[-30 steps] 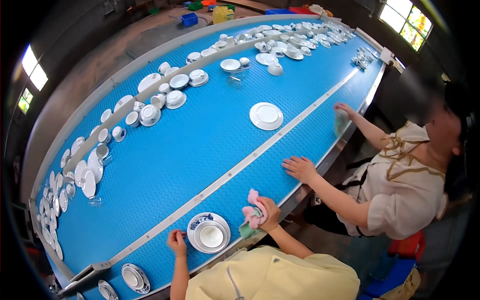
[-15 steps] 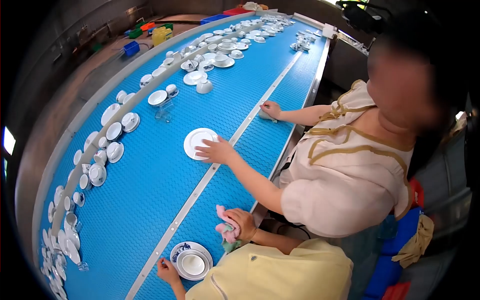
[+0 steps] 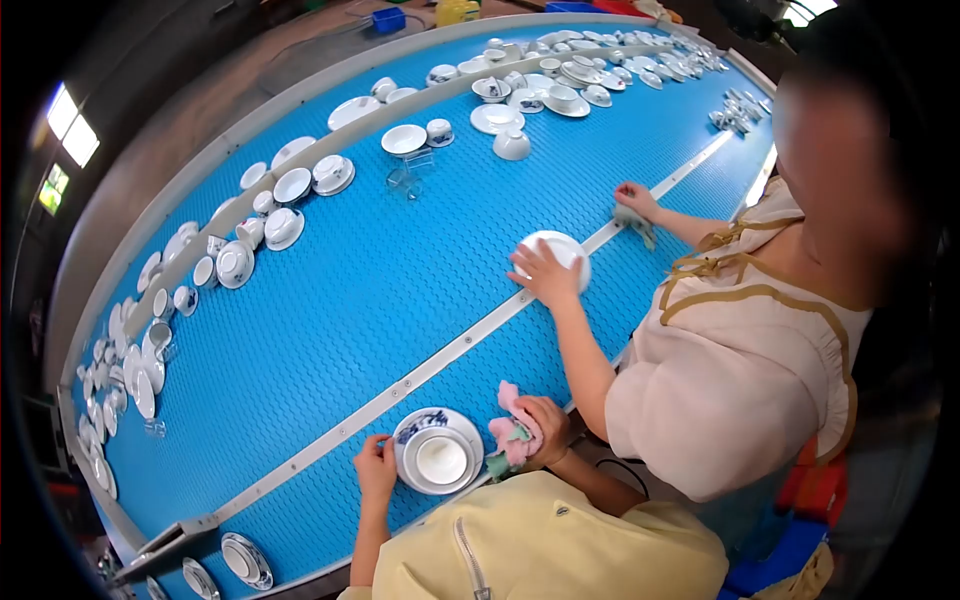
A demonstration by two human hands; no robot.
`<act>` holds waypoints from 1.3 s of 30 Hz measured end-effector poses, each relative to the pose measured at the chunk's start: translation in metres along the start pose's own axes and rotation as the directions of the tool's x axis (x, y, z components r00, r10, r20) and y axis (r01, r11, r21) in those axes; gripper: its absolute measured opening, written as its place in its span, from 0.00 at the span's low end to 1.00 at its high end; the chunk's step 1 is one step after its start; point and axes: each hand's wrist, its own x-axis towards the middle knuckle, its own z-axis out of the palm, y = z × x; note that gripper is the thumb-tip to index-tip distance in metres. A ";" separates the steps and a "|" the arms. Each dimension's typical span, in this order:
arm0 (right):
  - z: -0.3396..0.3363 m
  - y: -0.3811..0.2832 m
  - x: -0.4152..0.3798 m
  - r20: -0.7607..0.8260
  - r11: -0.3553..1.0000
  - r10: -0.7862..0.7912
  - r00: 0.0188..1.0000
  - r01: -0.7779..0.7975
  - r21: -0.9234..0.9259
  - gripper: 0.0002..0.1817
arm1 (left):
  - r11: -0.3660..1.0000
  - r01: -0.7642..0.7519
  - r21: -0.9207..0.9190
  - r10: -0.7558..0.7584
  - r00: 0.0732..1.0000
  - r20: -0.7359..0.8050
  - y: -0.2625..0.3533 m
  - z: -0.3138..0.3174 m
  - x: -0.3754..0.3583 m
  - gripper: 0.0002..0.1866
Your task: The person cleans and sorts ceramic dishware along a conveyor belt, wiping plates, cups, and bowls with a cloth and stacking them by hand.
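My right hand (image 3: pixel 543 432) is closed around a pink and green cloth (image 3: pixel 515 428), just right of a stack of dishes. In that stack, a white bowl (image 3: pixel 441 460) sits on a white plate (image 3: pixel 466 427) with a blue pattern, on the near strip of the blue belt. At the plate's left rim is my left hand (image 3: pixel 376 466), its fingers pinched together against the edge. How firmly they grip is hard to see.
Beside me, a co-worker's hand (image 3: pixel 548 275) lies on a white plate (image 3: pixel 577 262); their other hand holds a grey cloth (image 3: pixel 634 222). A metal divider (image 3: pixel 468 341) runs along the blue belt (image 3: pixel 330 330). White cups, bowls and plates line the far side. Stacked dishes (image 3: pixel 246 562) stand at lower left.
My view has swung left, so the scene sits farther right. My left fingers now meet the plate's rim, and my right hand with the cloth is close to the stack. The co-worker's plate is nearer the divider.
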 end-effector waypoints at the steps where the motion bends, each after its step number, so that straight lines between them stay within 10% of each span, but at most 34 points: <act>1: -0.003 0.008 0.000 -0.007 1.000 0.023 1.000 -0.023 -0.003 0.22 | 0.996 0.024 -0.088 -0.024 1.000 0.009 0.008 0.013 0.000 0.07; 9: -0.020 0.063 0.011 -0.016 0.998 -0.036 0.999 0.035 -0.056 0.21 | 0.980 -0.196 -0.017 0.194 0.978 -0.073 0.042 0.081 0.009 0.05; 39: -0.029 0.165 0.063 0.067 0.970 -0.201 0.977 0.208 -0.127 0.27 | 0.988 -0.139 -0.070 0.141 0.989 0.038 0.077 0.174 0.015 0.09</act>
